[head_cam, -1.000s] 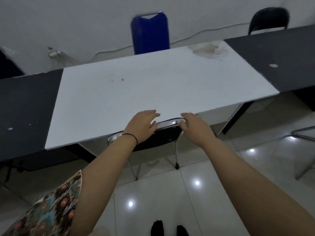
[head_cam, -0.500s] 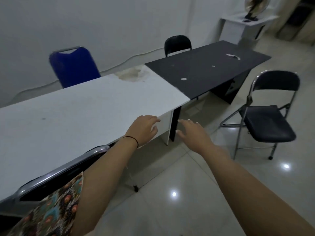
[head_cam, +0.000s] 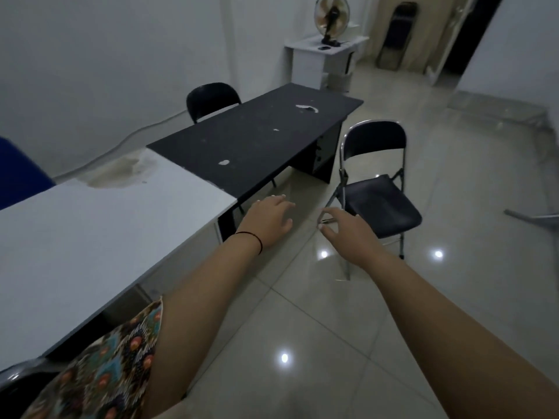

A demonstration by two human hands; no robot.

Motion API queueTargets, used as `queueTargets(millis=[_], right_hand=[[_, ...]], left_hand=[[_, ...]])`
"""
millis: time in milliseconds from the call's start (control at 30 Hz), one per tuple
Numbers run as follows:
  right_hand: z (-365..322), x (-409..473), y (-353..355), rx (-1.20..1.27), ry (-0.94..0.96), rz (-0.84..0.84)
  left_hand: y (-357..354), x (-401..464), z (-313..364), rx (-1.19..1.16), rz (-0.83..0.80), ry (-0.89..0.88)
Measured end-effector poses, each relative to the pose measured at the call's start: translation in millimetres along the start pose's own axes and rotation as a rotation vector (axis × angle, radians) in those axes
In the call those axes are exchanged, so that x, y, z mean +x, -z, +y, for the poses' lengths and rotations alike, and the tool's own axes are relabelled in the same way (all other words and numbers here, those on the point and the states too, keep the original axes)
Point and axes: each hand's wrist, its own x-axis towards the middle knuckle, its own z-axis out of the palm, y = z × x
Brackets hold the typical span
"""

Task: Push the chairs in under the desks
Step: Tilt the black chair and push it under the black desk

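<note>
A black folding chair (head_cam: 381, 201) stands out on the floor, to the right of the black desk (head_cam: 254, 137), pulled away from it. My left hand (head_cam: 267, 219) and my right hand (head_cam: 348, 231) are stretched out in the air towards that chair, fingers relaxed, holding nothing. The right hand is just short of the seat's near corner. The white desk (head_cam: 99, 237) runs along my left. The chrome back of the chair pushed under it (head_cam: 18, 379) shows at the bottom left corner.
A black chair (head_cam: 211, 99) and a blue chair (head_cam: 18, 176) stand behind the desks by the wall. A white cabinet with a fan (head_cam: 325, 60) is at the far end, a folded chair (head_cam: 396, 34) beyond it. A metal leg (head_cam: 532, 217) juts in at right.
Both hands have let go of the chair under the white desk. The view has swung right, and both hands now reach towards the black folding chair, which is closer.
</note>
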Motion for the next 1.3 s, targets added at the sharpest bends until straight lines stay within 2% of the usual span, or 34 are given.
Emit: queueTargets(millis=[433,667,900,1300], right_hand=[[124.9,104.9,74.1,0.003,-0.162,0.11],[191.1,173.0,102.6,0.039,-0.246,0.114],[271.1,212.3,132.8,-0.001,-0.3,0.065],[439.5,287.3,201.9,-0.065,-0.207,-0.017]], left_hand=[[-41.3,189.0,61.7,-0.037,-0.083,-0.089],[-52.4,294.0,101.5,-0.023,-0.081,-0.169],[-102.6,384.9,151.8,-0.033,-0.129,-0.218],[-167.9,505.2,255.8,-0.081,-0.096,-0.089]])
